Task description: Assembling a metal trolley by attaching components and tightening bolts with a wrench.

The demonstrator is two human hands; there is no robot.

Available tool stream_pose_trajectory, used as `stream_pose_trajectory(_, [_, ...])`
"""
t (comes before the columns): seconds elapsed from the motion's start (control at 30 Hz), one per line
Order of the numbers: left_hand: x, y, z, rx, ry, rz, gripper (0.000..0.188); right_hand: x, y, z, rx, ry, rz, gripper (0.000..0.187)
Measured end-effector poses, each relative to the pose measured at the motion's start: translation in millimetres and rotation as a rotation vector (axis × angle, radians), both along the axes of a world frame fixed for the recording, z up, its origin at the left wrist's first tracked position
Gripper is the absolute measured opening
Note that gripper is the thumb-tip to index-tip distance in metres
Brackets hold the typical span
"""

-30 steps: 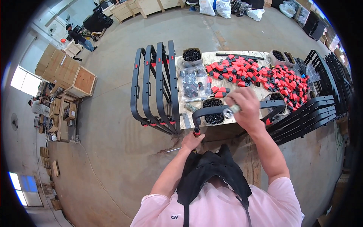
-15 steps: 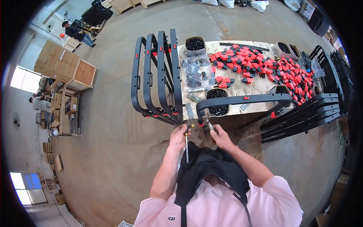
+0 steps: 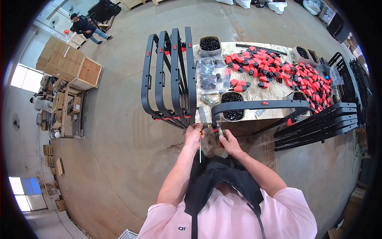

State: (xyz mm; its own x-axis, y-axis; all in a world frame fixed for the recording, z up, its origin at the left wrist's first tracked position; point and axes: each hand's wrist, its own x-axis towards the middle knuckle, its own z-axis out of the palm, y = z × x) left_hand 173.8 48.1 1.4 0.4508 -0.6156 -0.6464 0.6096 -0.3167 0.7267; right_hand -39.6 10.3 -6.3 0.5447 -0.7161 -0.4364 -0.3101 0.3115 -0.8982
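Observation:
A black tubular frame (image 3: 260, 105) lies across the front of the table, with a small red piece on its bar. Its near left end, with a red and black fitting (image 3: 215, 128), hangs over the edge between my hands. My left hand (image 3: 193, 134) is closed around a screwdriver (image 3: 200, 150); its shaft points back toward me, and part of its yellow and black handle shows beside the frame end. My right hand (image 3: 230, 142) grips a slim greyish tool (image 3: 220, 130), its tip at the fitting. Its exact kind is too small to make out.
Several upright black frames (image 3: 163, 75) stand left of the table (image 3: 254, 89); more frames (image 3: 318, 123) are stacked right. Red and black plastic pieces (image 3: 274, 69) and tubs of small black parts (image 3: 232, 105) cover the tabletop. A person (image 3: 85, 28) is at the far left.
Both hands have moved slightly forward to the frame's end. The screwdriver handle has come closer to the fitting, and the right hand's tool is more upright. The distant person has shifted right.

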Motion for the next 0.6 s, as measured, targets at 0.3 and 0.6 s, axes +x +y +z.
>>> stream_pose_trajectory(0.3, [9.3,-2.7,7.0,0.088,0.030,-0.186,0.024,2.0,-0.9,-2.9,-0.047,0.015,-0.007,0.030])
stream_pose_trajectory(0.6, [0.9,-12.4,14.3,0.181,0.009,-0.217,0.020,1.9,-0.1,-14.3,-0.043,-0.011,0.002,0.031])
